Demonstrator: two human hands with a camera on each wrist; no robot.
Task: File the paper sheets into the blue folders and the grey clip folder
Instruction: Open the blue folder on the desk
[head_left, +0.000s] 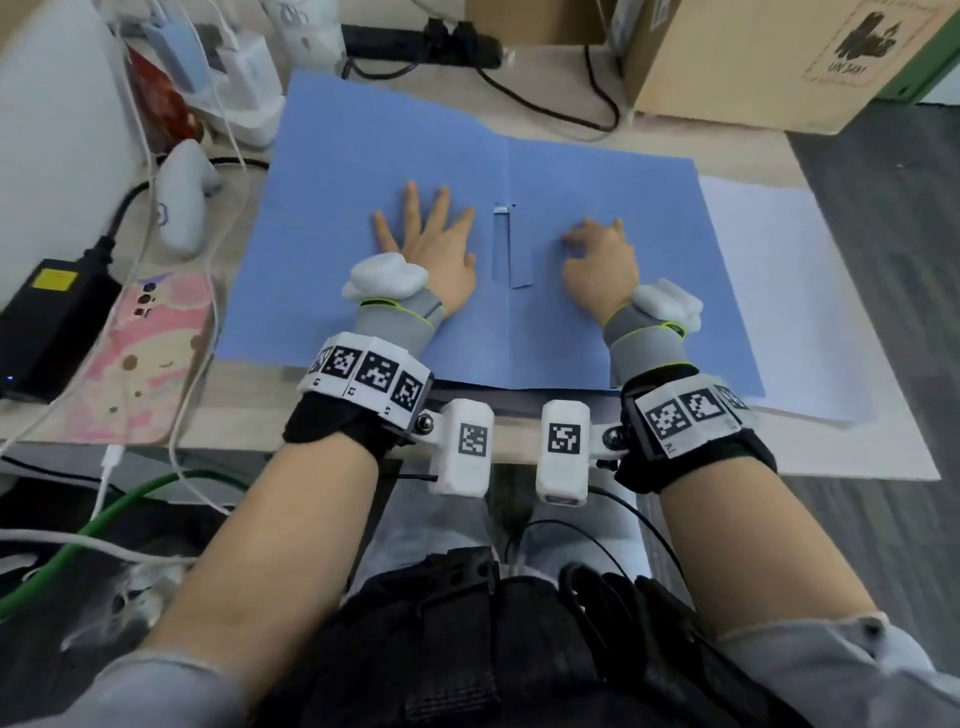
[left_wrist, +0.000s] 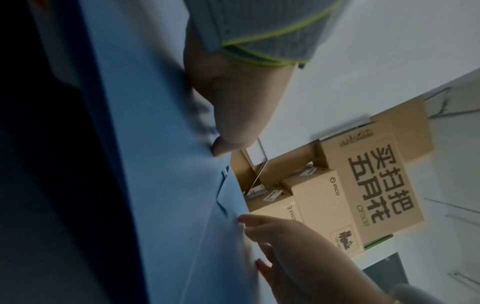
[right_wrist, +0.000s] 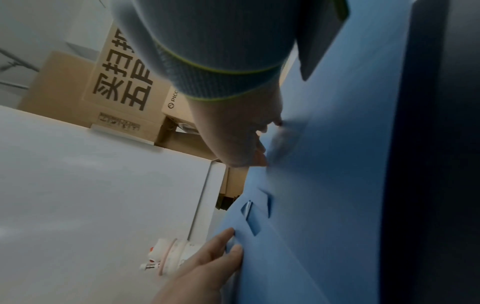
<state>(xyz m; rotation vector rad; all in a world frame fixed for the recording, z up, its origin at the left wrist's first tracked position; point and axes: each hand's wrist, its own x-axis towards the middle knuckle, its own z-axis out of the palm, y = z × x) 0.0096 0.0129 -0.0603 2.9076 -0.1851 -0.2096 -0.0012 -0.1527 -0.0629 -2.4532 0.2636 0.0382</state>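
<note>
Blue folder lying open on bench. Left hand pressing flat, fingers spread; right hand half-curled, fingertips pressing. Paper sheets right of folder. Thin, floppy card; likely best lifted by edge.

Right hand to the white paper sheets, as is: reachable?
Probably yes. The right hand rests with curled fingertips on the right leaf of the open blue folder; the white paper sheets lie uncovered just to its right, partly under the folder edge, with nothing between them. It holds nothing.
</note>
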